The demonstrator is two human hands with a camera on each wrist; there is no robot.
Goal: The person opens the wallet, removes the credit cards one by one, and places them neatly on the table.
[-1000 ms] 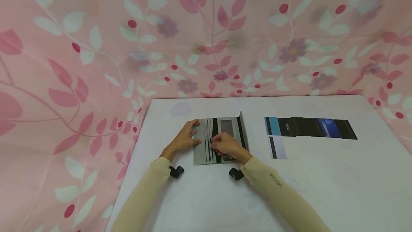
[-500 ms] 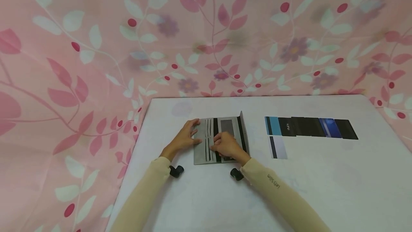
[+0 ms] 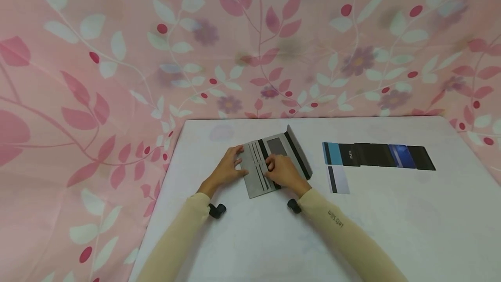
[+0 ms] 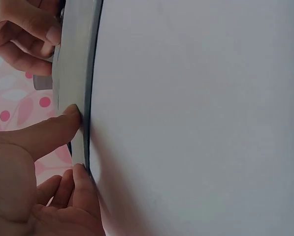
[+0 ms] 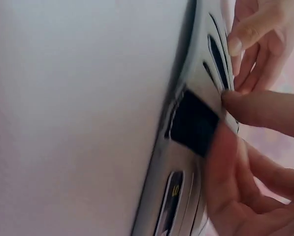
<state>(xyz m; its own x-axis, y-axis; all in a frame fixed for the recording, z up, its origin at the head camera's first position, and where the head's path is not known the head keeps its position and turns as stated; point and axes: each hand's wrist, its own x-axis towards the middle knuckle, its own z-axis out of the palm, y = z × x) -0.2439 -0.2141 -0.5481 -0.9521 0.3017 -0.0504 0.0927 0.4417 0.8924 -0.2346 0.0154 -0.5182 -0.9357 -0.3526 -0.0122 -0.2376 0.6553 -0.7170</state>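
Observation:
A grey wallet [image 3: 254,179] lies unfolded on the white table, with card slots, a dark centre band and a clear window; its right flap stands up. At its left edge rests my left hand [image 3: 225,171], thumb on the face and fingers spread toward the upper corner. My right hand [image 3: 285,172] has curled fingers at the slots beside the dark band and grips the wallet there. In the right wrist view the thumb [image 5: 262,110] touches a slot edge and the index finger [image 5: 223,157] covers part of the band. Whether a card is between them is hidden.
To the right lies a row of overlapping cards: a light-blue one [image 3: 332,153], several black ones [image 3: 372,154] and a dark-blue one [image 3: 402,156]. Below them lies a pale card [image 3: 339,179] with a black stripe. A pink floral cloth [image 3: 258,68] hangs behind the table.
The wallet has turned anticlockwise, its right side shifting up and away. My right hand has moved slightly right and up with it; the left hand stays at the left edge.

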